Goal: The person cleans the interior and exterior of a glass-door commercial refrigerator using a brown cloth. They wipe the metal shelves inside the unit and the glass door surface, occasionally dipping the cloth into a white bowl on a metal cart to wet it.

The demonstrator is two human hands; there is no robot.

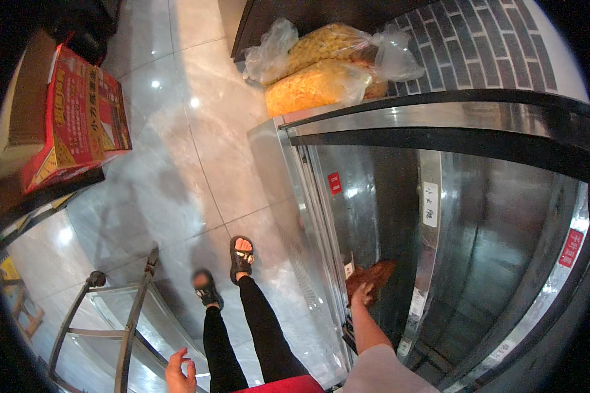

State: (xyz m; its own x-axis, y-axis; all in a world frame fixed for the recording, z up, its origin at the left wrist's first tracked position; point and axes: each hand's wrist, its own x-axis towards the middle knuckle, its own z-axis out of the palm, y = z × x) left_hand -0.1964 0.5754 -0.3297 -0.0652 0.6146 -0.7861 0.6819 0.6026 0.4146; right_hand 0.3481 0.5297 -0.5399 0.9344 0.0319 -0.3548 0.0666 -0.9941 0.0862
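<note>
My right hand (363, 294) reaches into a stainless steel cabinet (314, 275) and presses on a reddish-brown cloth (376, 277). The cloth lies bunched under my fingers against a dark metal surface inside, close to the front track rails. Low in the picture, my left hand (181, 373) hangs in the air with loosely bent fingers apart and nothing visible in it. A metal frame with upright posts (140, 299) is the nearest thing to it.
Labelled metal strips (428, 196) divide the cabinet's interior. Clear bags of yellow-orange food pieces (314, 88) lie beyond its far end, by a grey brick-patterned wall (477, 46). A red printed carton (86, 108) stands on the left, above the tiled floor (177, 147).
</note>
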